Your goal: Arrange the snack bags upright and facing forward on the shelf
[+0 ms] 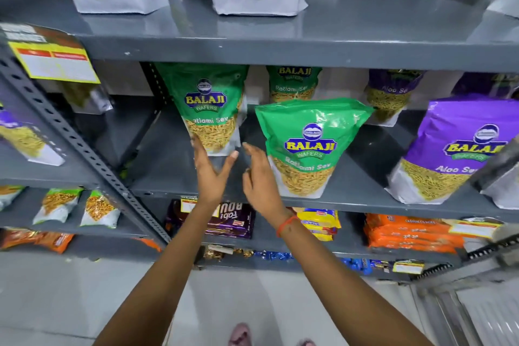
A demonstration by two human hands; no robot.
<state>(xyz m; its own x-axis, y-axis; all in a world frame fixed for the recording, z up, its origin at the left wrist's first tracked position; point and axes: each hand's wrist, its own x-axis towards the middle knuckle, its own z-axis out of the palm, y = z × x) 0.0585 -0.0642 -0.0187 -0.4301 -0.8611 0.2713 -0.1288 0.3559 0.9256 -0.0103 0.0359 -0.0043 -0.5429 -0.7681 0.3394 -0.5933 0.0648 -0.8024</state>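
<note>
Both hands are held open and empty above the shelf (351,191) edge: the left hand (210,174) fingertips touch a green bag (210,104) marked "BALAJI WAFERS Ratlami Sev", upright and facing forward. The right hand (259,177) hovers beside a nearer matching bag (309,146), likewise upright, sev seen inside.

On the middle shelf (351,199) stand three green bags (309,149) and three purple bags (455,149).

A grey metal shelf (351,174) across mid-frame holds upright snack bags: three green bags (309,146) centre, purple bags (449,149) at right.
</note>
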